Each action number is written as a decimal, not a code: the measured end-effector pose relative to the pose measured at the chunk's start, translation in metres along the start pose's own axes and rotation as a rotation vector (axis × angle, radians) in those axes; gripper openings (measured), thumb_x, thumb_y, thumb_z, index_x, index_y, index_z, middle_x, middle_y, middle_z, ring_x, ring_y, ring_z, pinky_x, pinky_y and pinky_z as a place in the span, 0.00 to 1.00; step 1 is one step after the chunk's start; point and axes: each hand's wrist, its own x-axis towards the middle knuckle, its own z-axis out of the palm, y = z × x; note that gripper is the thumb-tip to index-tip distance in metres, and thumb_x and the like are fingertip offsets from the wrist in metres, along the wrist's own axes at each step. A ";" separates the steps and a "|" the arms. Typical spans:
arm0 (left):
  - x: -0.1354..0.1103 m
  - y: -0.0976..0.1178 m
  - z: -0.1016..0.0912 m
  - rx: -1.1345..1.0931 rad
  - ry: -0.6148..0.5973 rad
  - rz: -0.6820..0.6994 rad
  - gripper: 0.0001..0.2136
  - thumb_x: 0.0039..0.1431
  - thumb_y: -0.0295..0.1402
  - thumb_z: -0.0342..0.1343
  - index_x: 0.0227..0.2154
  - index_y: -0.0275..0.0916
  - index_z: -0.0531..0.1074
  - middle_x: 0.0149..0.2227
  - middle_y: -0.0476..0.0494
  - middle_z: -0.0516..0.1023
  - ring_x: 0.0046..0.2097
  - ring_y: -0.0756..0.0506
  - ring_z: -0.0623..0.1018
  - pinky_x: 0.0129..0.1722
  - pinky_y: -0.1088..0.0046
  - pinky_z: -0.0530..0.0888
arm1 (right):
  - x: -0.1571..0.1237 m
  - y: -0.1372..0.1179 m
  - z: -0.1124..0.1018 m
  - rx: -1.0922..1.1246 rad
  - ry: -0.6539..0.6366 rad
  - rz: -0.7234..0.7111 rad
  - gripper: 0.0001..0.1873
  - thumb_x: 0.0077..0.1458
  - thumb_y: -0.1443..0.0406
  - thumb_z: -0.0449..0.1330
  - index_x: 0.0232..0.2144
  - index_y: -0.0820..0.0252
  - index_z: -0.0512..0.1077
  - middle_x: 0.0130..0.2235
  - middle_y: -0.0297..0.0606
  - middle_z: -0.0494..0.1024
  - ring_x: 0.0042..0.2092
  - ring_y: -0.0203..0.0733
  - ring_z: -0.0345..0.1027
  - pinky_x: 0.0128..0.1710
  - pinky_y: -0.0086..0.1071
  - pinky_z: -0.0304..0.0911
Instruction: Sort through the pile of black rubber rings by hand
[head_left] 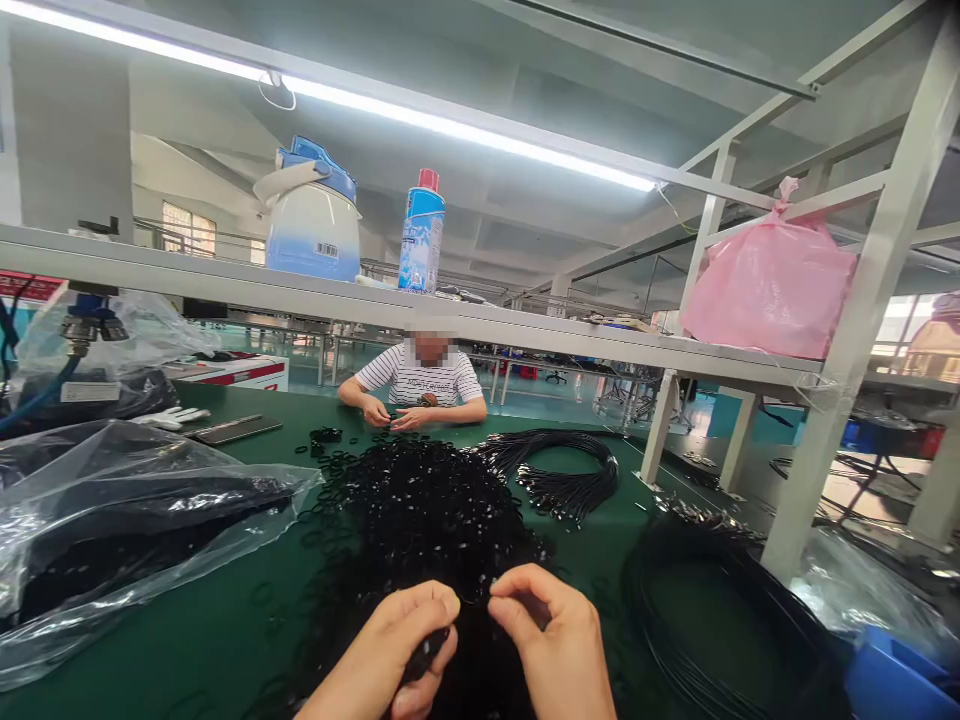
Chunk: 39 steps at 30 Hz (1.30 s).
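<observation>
My left hand (401, 645) and my right hand (551, 640) meet at the bottom middle, fingers curled and pinched together over a large heap of small black rubber rings (424, 510) on the green table (225, 620). A black piece shows between my left fingers and thumb; a thin black ring or cord seems pinched between the two hands. Both hands hover just above the heap's near edge.
A person in a striped shirt (418, 382) sits opposite, hands on the table. Black cable bundles (559, 470) lie behind the heap; coiled cords (712, 610) lie right. Clear plastic bags (112, 520) lie left. The shelf holds a kettle (311, 215), spray can (421, 232), pink bag (769, 280).
</observation>
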 end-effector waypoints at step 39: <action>0.006 -0.007 -0.008 0.252 0.068 0.061 0.21 0.53 0.51 0.51 0.35 0.35 0.71 0.18 0.52 0.69 0.12 0.59 0.56 0.10 0.84 0.47 | -0.001 0.002 0.001 -0.013 -0.120 -0.006 0.06 0.52 0.68 0.56 0.29 0.58 0.74 0.30 0.33 0.78 0.32 0.40 0.71 0.33 0.27 0.64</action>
